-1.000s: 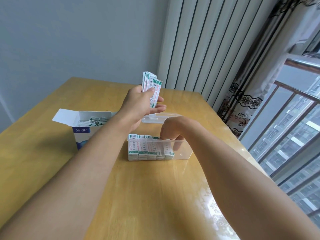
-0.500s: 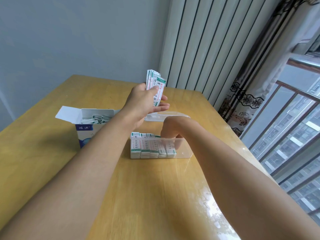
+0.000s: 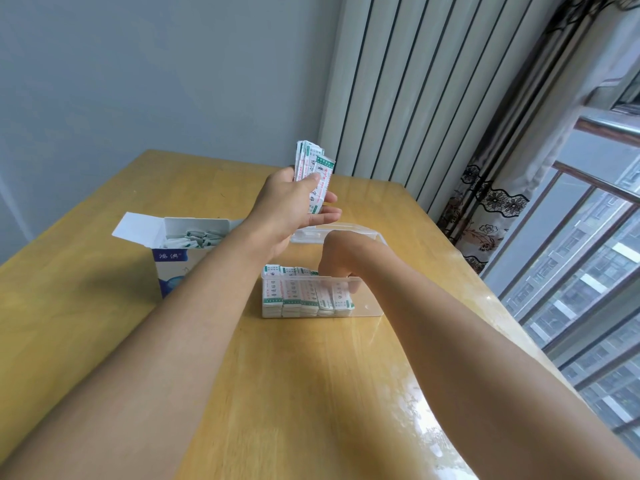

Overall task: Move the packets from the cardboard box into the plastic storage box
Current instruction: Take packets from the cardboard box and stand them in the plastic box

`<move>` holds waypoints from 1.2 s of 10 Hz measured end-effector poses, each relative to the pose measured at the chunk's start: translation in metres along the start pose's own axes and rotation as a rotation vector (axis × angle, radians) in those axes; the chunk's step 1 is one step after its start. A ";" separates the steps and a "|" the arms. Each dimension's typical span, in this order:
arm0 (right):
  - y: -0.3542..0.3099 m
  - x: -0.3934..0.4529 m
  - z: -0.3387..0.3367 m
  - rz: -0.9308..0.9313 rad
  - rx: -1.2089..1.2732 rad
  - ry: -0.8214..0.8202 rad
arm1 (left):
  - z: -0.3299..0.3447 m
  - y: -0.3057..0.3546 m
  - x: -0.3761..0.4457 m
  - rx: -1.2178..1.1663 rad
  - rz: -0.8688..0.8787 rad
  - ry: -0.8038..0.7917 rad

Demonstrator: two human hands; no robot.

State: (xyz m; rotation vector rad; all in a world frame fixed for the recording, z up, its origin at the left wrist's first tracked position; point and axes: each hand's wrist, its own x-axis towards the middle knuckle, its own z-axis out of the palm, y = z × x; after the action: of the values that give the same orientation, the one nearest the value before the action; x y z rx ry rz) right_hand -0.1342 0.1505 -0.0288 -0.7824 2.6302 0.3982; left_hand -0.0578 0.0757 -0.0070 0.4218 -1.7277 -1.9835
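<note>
- The cardboard box [image 3: 180, 252] sits to the left of the plastic storage box [image 3: 367, 306] on the bench [image 3: 104, 341]; its flap is open and loose packets [image 3: 194, 237] lie inside — so the task looks only partly done.
- The left hand [image 3: 294, 206], up and behind the storage box, grips a fanned bundle of packets [image 3: 313, 171] between thumb and fingers. The fan looks loose; my guess is that a slackened thumb would let the outer ones slide out and scatter over the bench.
- In the left part of the storage box, packets already moved [image 3: 304, 296] stand on edge in tight rows against the near wall. They lean on one another, so a knock from the side could topple a row into the empty right part.
- The right hand [image 3: 339, 258] reaches down into the storage box at the right end of those rows, fingers curled downward onto the last packets; whether it pinches one or only presses them in line I cannot tell, since the knuckles hide the fingertips.
- A clear lid [image 3: 346, 233] lies just behind the storage box, under the left hand.
- The storage box is light and not held down. A sideways push from the right hand may well slide it toward the bench's right edge — or tip it.
</note>
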 end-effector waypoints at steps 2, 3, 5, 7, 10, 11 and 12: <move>0.007 -0.004 -0.001 0.016 0.106 -0.032 | 0.000 0.000 -0.002 0.009 -0.001 -0.001; 0.015 0.002 -0.002 0.029 0.093 -0.049 | 0.001 0.000 0.000 0.011 -0.003 -0.009; 0.020 0.017 0.001 -0.031 -0.011 -0.156 | 0.000 -0.001 0.001 0.002 -0.009 -0.010; 0.020 0.021 0.001 -0.114 -0.098 -0.157 | 0.000 -0.001 0.001 0.004 -0.010 -0.006; 0.025 0.020 0.000 -0.100 0.033 -0.153 | 0.000 0.001 -0.001 -0.004 -0.012 -0.014; 0.028 0.015 -0.001 -0.109 0.037 -0.124 | 0.000 0.001 -0.002 0.001 -0.011 -0.015; 0.028 0.008 -0.001 -0.113 0.093 -0.128 | 0.000 0.001 -0.003 0.001 -0.012 -0.018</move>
State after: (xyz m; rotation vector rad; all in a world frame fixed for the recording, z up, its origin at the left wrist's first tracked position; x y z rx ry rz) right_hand -0.1572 0.1688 -0.0265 -0.8416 2.4533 0.2828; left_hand -0.0557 0.0771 -0.0063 0.4165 -1.7413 -2.0008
